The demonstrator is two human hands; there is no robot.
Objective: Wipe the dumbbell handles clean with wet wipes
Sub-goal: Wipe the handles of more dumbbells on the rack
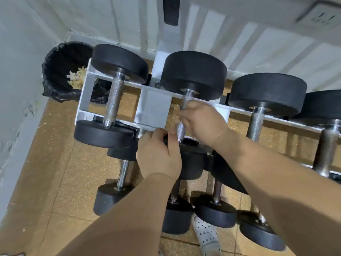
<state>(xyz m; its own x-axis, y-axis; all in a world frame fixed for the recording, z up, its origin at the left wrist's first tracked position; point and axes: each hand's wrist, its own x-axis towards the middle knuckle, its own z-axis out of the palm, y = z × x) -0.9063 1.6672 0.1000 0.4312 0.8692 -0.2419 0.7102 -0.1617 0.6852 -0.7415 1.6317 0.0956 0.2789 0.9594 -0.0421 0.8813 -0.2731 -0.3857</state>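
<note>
— While we look down, what do we see our hands doing?

— Our right hand [201, 122] is wrapped around the handle [181, 126] of the second dumbbell [192, 74] on the top shelf of the white metal rack [83, 100]. The fingers are curled tight on the bar. Something pale and blurry sits under them, maybe a wipe, but we cannot tell.

— And the other hand?

— Our left hand [158, 154] rests on the near black end of that dumbbell, just beside the bar. Its fingers are bent and close together, pressing on the weight. We cannot see if they hold anything.

— What does the bar feel like?

— It is shiny metal, rough with tiny bumps in the middle. The round ends are thick, black and dull, like rubber.

— What is hard to see?

— Our arms hide parts of the small dumbbells [114, 198] on the lower shelf. The big one at the right edge [326, 106] is cut off. A bin with a black crinkly bag [60, 71] stands in the corner, partly behind the rack.
</note>
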